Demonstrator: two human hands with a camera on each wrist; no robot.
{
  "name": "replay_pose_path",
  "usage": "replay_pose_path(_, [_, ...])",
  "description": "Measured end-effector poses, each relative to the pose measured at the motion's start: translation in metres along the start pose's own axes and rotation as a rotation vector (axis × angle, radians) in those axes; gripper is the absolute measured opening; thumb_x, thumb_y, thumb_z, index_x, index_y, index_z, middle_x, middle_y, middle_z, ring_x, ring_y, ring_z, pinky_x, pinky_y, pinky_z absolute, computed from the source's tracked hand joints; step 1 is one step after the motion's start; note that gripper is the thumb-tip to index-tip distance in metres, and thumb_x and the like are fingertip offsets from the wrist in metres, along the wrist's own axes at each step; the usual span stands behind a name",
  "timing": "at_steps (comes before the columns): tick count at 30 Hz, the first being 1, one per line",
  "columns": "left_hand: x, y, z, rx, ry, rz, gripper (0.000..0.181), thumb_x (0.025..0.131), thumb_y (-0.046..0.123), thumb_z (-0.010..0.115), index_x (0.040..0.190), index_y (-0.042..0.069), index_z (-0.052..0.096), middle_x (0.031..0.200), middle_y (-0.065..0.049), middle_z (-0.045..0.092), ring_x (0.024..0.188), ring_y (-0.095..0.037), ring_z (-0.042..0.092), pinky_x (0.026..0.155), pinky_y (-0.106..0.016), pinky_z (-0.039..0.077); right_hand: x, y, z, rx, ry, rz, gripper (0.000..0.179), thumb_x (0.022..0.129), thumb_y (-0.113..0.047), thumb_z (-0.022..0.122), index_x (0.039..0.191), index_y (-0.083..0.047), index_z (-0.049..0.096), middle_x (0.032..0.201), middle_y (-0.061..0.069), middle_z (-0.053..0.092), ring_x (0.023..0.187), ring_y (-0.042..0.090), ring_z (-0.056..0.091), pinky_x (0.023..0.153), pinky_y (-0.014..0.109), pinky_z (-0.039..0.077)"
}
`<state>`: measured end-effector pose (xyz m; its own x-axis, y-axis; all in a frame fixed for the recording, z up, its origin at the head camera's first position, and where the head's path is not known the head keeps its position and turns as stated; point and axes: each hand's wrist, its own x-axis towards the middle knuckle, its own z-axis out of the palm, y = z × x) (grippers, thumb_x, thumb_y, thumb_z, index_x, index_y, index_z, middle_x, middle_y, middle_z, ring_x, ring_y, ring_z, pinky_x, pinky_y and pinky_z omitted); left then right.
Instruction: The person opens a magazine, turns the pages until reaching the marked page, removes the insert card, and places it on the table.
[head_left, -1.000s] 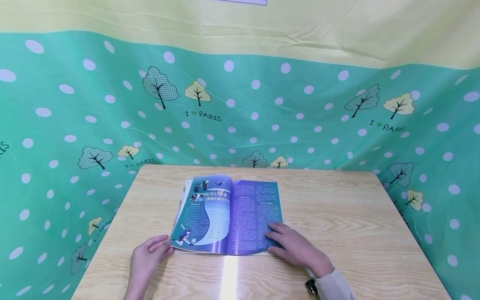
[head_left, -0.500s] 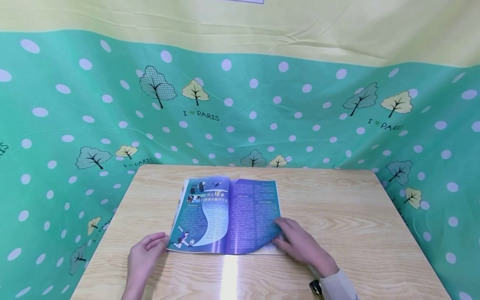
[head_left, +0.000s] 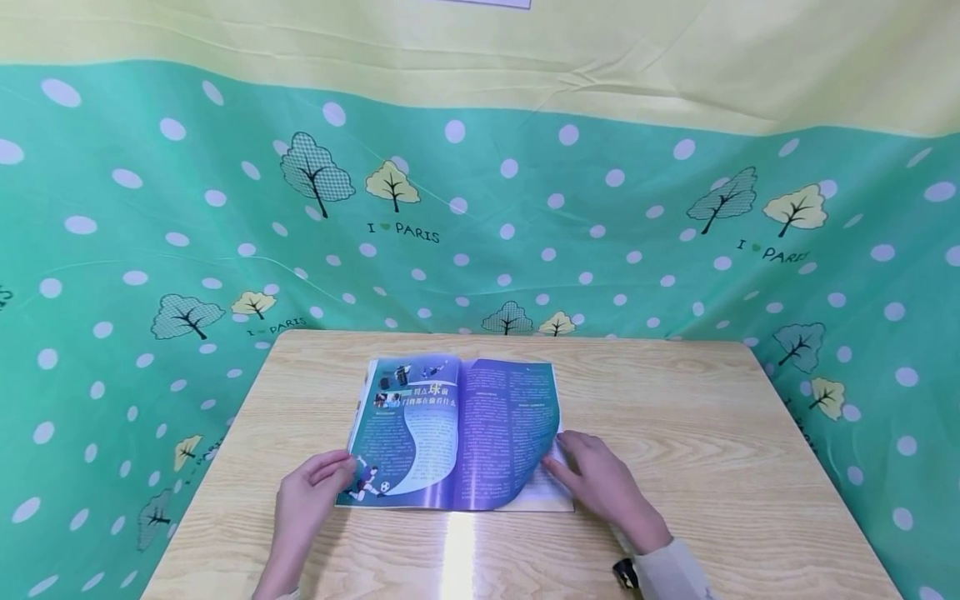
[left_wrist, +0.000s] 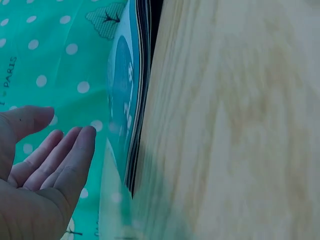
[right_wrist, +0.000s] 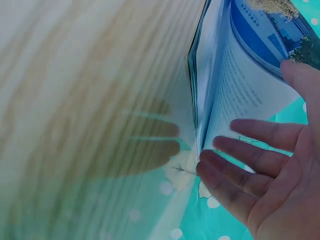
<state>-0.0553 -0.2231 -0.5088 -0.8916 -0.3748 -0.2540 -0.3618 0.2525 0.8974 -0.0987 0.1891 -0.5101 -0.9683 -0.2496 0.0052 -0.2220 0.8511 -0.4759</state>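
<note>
Your bare left hand, thumb and fingers spread, is at the near-left corner of the open, glossy, blue-and-purple paper magazine, located near the far edge of the rectangular, pale wood-grain desk, left of centre. Your bare right hand, digits spread, touches the curled right page.

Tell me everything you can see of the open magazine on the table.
The magazine lies open and flat on the wood-grain table, its thin paper glossy. The teal and purple left page has a pale curved band, a Chinese heading and a drawn footballer. The right page carries text columns; its lower outer corner curls up by the right hand. The left hand is at the lower left edge.
</note>
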Motion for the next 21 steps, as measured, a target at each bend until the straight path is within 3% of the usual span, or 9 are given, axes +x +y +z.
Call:
replay_pose_path(6, [0.002, 0.010, 0.020, -0.136, -0.077, 0.065, 0.041, 0.092, 0.019, 0.075, 0.125, -0.003, 0.064, 0.115, -0.020, 0.070, 0.097, -0.023, 0.072, 0.082, -0.024, 0.061, 0.000, -0.007, 0.006, 0.049, 0.023, -0.061, 0.069, 0.098, -0.055, 0.056, 0.147, -0.006, 0.049, 0.141, 0.016, 0.056, 0.131, 0.035, 0.050, 0.107, 0.056, 0.045])
replay_pose_path(11, [0.002, 0.017, 0.040, -0.190, -0.160, 0.126, 0.040, 0.091, 0.017, 0.076, 0.123, -0.005, 0.065, 0.110, -0.019, 0.071, 0.098, -0.030, 0.071, 0.081, -0.027, 0.062, 0.003, -0.014, 0.013, 0.047, 0.017, -0.120, 0.072, 0.099, -0.054, 0.056, 0.152, -0.008, 0.042, 0.144, 0.016, 0.052, 0.132, 0.034, 0.048, 0.109, 0.053, 0.044])
replay_pose_path(18, [-0.006, 0.028, 0.074, -0.332, -0.347, 0.164, 0.044, 0.089, 0.014, 0.077, 0.123, -0.011, 0.062, 0.109, -0.026, 0.069, 0.097, -0.039, 0.070, 0.082, -0.034, 0.062, 0.008, -0.029, 0.017, 0.029, -0.029, -0.207, 0.075, 0.099, -0.046, 0.061, 0.157, -0.011, 0.032, 0.150, 0.017, 0.045, 0.136, 0.034, 0.044, 0.113, 0.049, 0.041])
replay_pose_path(21, [-0.011, 0.035, 0.086, -0.344, -0.419, 0.170, 0.046, 0.089, 0.014, 0.077, 0.124, -0.012, 0.061, 0.111, -0.027, 0.068, 0.098, -0.040, 0.070, 0.083, -0.034, 0.062, 0.011, -0.034, 0.018, 0.030, -0.015, -0.235, 0.075, 0.098, -0.045, 0.063, 0.157, -0.010, 0.032, 0.150, 0.017, 0.045, 0.136, 0.034, 0.044, 0.113, 0.049, 0.040])
